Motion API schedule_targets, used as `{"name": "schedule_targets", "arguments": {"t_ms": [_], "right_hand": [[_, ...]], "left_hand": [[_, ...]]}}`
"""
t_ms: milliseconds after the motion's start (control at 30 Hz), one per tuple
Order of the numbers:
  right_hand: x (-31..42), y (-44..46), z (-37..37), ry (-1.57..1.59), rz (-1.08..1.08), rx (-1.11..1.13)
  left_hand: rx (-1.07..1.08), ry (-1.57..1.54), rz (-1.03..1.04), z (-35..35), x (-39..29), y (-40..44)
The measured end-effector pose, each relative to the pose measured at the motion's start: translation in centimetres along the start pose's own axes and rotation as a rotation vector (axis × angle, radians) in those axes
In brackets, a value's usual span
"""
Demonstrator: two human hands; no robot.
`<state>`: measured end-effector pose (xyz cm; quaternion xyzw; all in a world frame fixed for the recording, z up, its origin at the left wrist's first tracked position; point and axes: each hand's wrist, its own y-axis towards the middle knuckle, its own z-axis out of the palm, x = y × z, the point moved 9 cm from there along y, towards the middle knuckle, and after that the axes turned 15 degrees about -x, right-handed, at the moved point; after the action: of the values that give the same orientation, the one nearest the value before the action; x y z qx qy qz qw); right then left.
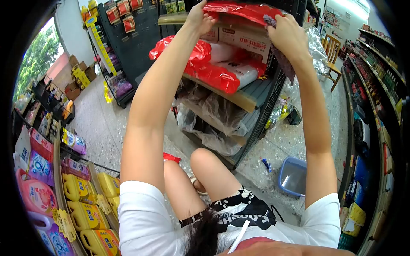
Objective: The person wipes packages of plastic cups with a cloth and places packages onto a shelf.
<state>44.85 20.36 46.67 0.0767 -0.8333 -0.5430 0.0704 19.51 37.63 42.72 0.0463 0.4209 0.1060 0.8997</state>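
My left hand (200, 20) is at the left end of a red plastic package (243, 12) high on the shelf rack, its fingers curled against that end. My right hand (290, 37) is at the package's right end, closed around a purple-grey cloth (283, 64) that hangs down past the wrist. A bit of the cloth also pokes up by the fingertips. Below, more red-and-white plastic packages (222, 74) lie on a shelf, in front of a white printed carton (245, 42).
Crumpled clear plastic bags (218, 117) fill the lower shelves. A blue plastic basin (292, 175) and a small blue wrapper (266, 164) are on the speckled floor. Yellow jugs (87, 215) line the left shelf; stocked shelves (371, 85) run along the right. A wooden chair (331, 55) stands behind.
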Motion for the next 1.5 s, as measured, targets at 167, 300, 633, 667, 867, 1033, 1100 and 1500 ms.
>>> {"name": "schedule_targets", "arguments": {"t_ms": [167, 300, 633, 667, 867, 1033, 1100, 1500], "right_hand": [[1.9, -2.3, -2.9, 0.056, -0.012, -0.263], [6.9, -4.4, -6.0, 0.287, -0.080, -0.434], [27.3, -12.9, 0.7, 0.970, -0.214, -0.014], [29.4, -14.5, 2.5, 1.082, -0.168, 0.086], [41.8, -26.9, 13.0, 1.089, -0.305, 0.375], [48.8, -39.2, 21.2, 1.085, -0.381, 0.696], [50.4, -44.5, 24.3, 1.065, -0.381, 0.842], [53.0, -69.3, 37.4, 1.033, -0.243, 1.290]], "left_hand": [[-0.002, 0.030, 0.012, -2.5, 0.5, -2.9], [0.015, 0.121, 0.044, -8.2, -1.4, -8.3], [-0.446, 0.493, 0.247, -32.8, -6.7, -27.3], [-0.487, 0.552, 0.264, -34.9, -7.0, -29.2], [-0.876, 0.506, 0.183, -50.2, -5.1, -38.2], [-1.113, 0.352, 0.051, -61.3, 2.0, -44.1], [-1.196, 0.299, -0.021, -65.6, 6.1, -46.3], [-1.563, 0.220, -0.382, -83.9, 30.4, -54.0]]}}
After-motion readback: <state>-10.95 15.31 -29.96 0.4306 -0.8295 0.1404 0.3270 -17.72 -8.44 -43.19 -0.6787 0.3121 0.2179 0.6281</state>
